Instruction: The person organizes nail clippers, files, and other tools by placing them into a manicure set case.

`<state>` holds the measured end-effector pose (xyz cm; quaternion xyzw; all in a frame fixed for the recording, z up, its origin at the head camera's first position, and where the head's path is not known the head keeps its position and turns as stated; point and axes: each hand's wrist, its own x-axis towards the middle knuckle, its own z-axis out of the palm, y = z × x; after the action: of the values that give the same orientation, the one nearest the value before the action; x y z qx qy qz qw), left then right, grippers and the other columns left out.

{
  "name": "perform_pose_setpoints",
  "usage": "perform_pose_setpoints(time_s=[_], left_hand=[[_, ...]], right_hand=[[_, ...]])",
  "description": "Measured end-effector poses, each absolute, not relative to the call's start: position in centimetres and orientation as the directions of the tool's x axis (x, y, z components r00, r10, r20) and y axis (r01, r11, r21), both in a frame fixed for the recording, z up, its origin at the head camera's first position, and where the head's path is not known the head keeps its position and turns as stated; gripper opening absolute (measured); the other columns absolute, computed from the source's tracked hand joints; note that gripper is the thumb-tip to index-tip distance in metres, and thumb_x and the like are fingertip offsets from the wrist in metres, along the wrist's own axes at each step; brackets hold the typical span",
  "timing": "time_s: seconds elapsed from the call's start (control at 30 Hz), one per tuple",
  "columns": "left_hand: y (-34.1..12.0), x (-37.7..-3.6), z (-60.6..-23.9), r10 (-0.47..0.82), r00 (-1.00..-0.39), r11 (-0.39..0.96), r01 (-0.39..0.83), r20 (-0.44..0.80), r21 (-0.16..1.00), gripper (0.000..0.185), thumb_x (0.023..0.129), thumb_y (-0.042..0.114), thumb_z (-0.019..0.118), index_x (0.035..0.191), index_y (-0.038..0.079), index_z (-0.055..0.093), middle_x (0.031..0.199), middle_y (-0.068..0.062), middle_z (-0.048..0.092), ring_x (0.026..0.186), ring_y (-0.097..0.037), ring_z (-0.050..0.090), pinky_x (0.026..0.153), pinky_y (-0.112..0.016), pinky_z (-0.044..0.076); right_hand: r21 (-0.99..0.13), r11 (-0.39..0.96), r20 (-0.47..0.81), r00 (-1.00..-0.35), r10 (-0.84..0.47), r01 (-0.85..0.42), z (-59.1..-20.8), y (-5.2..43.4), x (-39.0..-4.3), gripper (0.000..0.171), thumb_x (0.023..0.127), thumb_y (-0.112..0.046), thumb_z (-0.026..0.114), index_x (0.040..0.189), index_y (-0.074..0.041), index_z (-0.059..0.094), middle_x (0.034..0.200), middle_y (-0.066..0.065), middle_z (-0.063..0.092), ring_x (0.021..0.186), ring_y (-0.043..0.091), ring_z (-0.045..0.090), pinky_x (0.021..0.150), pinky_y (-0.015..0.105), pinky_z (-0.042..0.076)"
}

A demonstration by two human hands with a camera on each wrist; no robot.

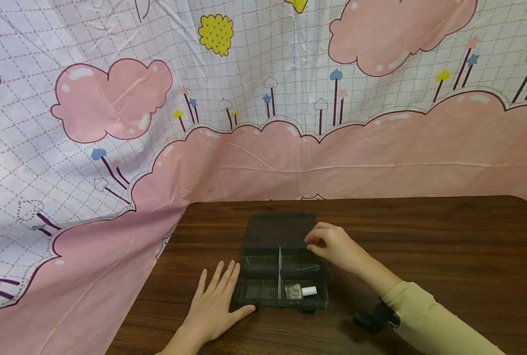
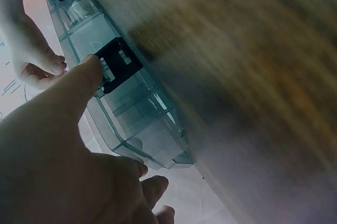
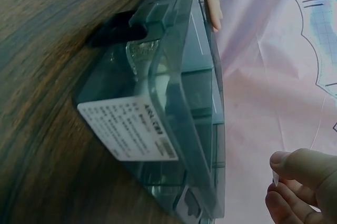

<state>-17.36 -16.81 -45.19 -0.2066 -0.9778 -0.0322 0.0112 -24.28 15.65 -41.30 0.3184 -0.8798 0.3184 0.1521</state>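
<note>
A dark translucent divided plastic box [image 1: 257, 301] lies on the table with its lid [image 1: 281, 229] folded back. In its front right compartment is a small clear bottle [image 1: 293, 291] of glittery contents with a white cap [image 1: 309, 291]. My left hand [image 1: 216, 303] lies with spread fingers along the box's left side, its thumb at a black latch [image 2: 118, 63] on the front. Over the back right compartment my right hand [image 1: 330, 244] pinches a small thin whitish piece [image 3: 275, 177] between thumb and fingers. What kind of piece it is, I cannot tell.
The brown wooden table [image 1: 423, 236] reaches back to a pink and white patterned cloth [image 1: 263, 167], which also hangs along the left side. A white printed label [image 3: 128, 129] is stuck on the box's right end. A black strap device [image 1: 374, 318] is on my right wrist.
</note>
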Motion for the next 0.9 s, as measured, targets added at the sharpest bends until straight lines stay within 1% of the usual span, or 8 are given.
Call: perform_pose_setpoints(time_s=[0.33, 0.67, 0.9], left_hand=[[-16.8, -17.4, -45.3, 0.402, -0.914, 0.912, 0.405, 0.049, 0.068, 0.097, 0.085, 0.076, 0.039, 0.154, 0.013, 0.016, 0.159, -0.005, 0.015, 0.145, -0.027, 0.009, 0.113, -0.056, -0.006], [-16.9, -17.4, -45.4, 0.398, -0.917, 0.914, 0.4, 0.039, 0.065, 0.097, 0.085, 0.077, 0.037, 0.155, 0.014, 0.015, 0.159, -0.005, 0.015, 0.145, -0.027, 0.008, 0.113, -0.055, -0.006], [-16.9, -17.5, -45.6, 0.405, -0.912, 0.91, 0.409, 0.063, 0.074, 0.097, 0.085, 0.076, 0.039, 0.154, 0.013, 0.017, 0.158, -0.006, 0.017, 0.145, -0.028, 0.01, 0.113, -0.056, -0.005]], right_hand=[[-0.466, 0.583, 0.47, -0.744, -0.474, -0.666, -40.9, 14.2, -24.4, 0.011, 0.081, -0.003, 0.075, 0.091, -0.006, 0.072, 0.089, 0.001, 0.061, 0.075, 0.01, 0.06, 0.065, 0.024, 0.054], [-0.478, 0.574, 0.452, -0.746, -0.489, -0.665, -40.7, 12.9, -24.4, 0.011, 0.083, -0.005, 0.074, 0.093, -0.007, 0.072, 0.09, -0.001, 0.061, 0.077, 0.009, 0.059, 0.065, 0.022, 0.053], [-0.481, 0.562, 0.457, -0.74, -0.494, -0.673, -40.6, 12.0, -24.3, 0.011, 0.083, -0.006, 0.074, 0.093, -0.007, 0.072, 0.09, -0.001, 0.061, 0.076, 0.009, 0.059, 0.065, 0.02, 0.052]])
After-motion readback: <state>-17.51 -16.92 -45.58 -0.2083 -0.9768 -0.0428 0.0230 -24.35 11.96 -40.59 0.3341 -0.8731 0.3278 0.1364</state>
